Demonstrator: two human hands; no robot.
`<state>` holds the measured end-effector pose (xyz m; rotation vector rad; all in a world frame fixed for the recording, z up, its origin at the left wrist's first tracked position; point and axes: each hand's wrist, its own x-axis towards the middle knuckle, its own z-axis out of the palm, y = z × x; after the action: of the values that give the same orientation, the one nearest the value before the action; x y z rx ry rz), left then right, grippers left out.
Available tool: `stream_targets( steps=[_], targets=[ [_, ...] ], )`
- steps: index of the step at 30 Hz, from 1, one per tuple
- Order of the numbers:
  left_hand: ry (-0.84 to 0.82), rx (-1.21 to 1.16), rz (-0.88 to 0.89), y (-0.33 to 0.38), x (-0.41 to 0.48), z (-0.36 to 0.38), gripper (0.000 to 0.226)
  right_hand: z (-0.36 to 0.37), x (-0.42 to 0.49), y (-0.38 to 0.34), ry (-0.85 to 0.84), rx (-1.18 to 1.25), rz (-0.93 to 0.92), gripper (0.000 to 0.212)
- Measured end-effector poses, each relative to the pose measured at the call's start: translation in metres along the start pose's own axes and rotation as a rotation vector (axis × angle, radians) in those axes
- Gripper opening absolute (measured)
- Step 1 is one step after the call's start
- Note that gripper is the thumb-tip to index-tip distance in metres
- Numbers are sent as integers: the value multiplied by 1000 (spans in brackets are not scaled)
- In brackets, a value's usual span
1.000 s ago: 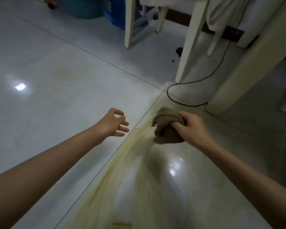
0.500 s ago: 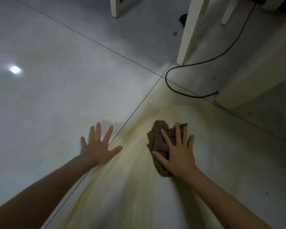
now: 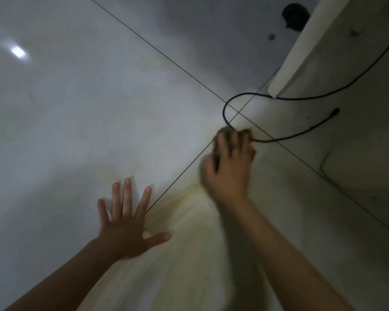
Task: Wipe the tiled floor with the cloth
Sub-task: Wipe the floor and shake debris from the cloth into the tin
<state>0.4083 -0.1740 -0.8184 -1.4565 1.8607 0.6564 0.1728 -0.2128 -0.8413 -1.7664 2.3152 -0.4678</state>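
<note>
- R hand [image 3: 228, 173]: blurred; fingers look straight & spread, pressing flat on cloth [image 3: 225, 131], no pinch seen.
- Cloth: under R fingers, brown edge showing past fingertips, right at cable [image 3: 224, 108] loop.
- L hand [image 3: 126, 230]: fingers straight, splayed flat on floor [image 3: 76, 131], holding nothing.
- Yellowish smear [image 3: 184, 221] btwn L thumb & R wrist.

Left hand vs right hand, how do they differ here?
Left hand lies flat with fingers spread on the bare tiled floor; right hand presses the brown cloth. Left hand is sharp; right hand is motion-blurred. Left hand is nearer the camera; right hand reaches farther, beside the black cable. Both are palm-down.
</note>
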Motion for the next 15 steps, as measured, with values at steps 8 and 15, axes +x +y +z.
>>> stream_targets(
  steps=[8, 15],
  targets=[
    [-50, 19, -11, 1, 0, -6, 116, -11, 0, 37, -256, 137, -751, 44],
    [-73, 37, -10, 2, 0, -8, 113, -32, 109, 82, -47, 30, -234, 47]
  ],
)
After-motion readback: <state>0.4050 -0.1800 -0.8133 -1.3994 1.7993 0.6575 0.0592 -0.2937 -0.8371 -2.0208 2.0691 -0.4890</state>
